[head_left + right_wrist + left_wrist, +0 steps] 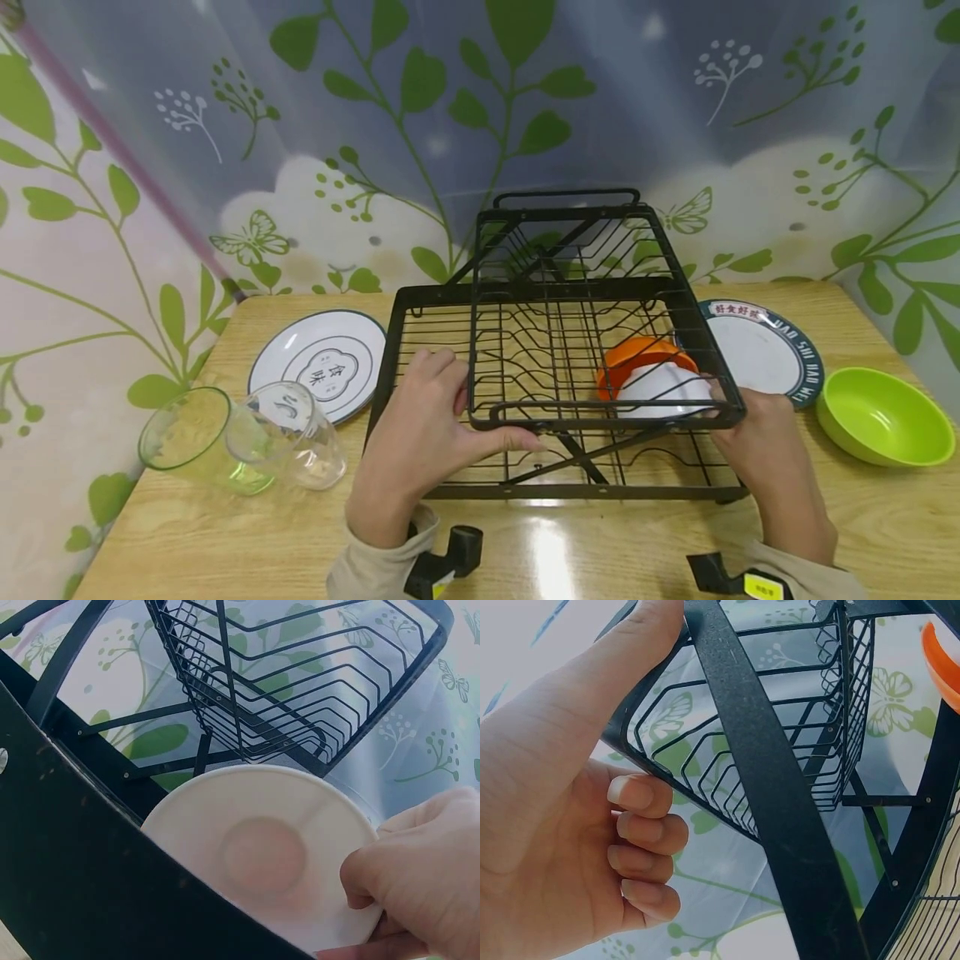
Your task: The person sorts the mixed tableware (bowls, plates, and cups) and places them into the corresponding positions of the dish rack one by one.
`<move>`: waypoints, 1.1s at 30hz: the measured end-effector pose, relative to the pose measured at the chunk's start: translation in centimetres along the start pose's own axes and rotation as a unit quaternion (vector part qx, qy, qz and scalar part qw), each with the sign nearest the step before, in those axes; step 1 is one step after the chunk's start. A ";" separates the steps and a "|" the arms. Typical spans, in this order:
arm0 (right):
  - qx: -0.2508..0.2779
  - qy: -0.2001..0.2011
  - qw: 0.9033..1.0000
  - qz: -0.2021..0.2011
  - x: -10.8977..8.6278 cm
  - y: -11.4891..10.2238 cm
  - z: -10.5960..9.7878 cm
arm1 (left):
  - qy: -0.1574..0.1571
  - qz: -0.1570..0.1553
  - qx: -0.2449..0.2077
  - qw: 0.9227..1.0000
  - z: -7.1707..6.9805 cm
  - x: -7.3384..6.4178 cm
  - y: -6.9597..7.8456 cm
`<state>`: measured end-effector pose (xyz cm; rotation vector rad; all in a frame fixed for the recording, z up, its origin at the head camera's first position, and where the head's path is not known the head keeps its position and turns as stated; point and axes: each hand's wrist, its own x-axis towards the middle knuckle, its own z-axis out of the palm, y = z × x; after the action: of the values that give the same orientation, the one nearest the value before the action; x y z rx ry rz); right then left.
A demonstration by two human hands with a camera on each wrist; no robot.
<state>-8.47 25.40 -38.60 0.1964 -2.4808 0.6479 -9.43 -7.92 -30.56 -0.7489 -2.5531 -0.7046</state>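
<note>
A black two-tier dish rack (585, 492) stands on the table. My left hand (420, 425) grips the front left corner of its upper tier, thumb along the front and fingers curled at the side. In the left wrist view those fingertips (649, 829) lie beside the metal edge. My right hand (768, 450) reaches in from the right, below the upper tier. It pinches the rim of a white bowl (262, 859), which sits tilted under the upper tier's front right corner. Right behind the white bowl (663, 387) is an orange bowl (637, 354) in the lower tier.
Left of the rack lie a white plate (273, 354) with a dark rim and two clear glasses, one green-tinted (191, 442) and one plain (322, 454). To the right are a blue-rimmed plate (757, 354) and a lime green bowl (885, 417). A leaf-patterned curtain (420, 158) hangs behind.
</note>
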 end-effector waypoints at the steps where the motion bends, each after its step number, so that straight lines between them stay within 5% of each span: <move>1: -0.003 -0.003 1.000 -0.002 0.0 0.0 0.0 | 0.004 0.005 0.000 1.000 0.0 0.0 0.0; 8: -0.039 -0.062 0.997 0.015 0.0 -0.1 -0.2 | 0.022 0.033 0.006 0.999 0.2 -0.1 -0.4; 22: -0.042 -0.176 0.979 0.098 0.6 -0.2 -1.0 | 0.019 0.019 0.006 1.000 0.1 -0.2 -0.2; 26: -0.026 -0.166 0.981 0.095 0.4 0.4 -2.0 | 0.024 0.019 0.015 0.999 0.2 -0.3 -0.2; 33: 0.051 -0.115 0.966 0.225 -0.2 1.0 -4.0 | 0.038 0.034 0.017 0.999 0.3 -0.1 -0.2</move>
<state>-6.57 28.22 -36.19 -0.2819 -2.7411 0.9885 -9.59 -7.96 -30.89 -0.7790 -2.4526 -0.6529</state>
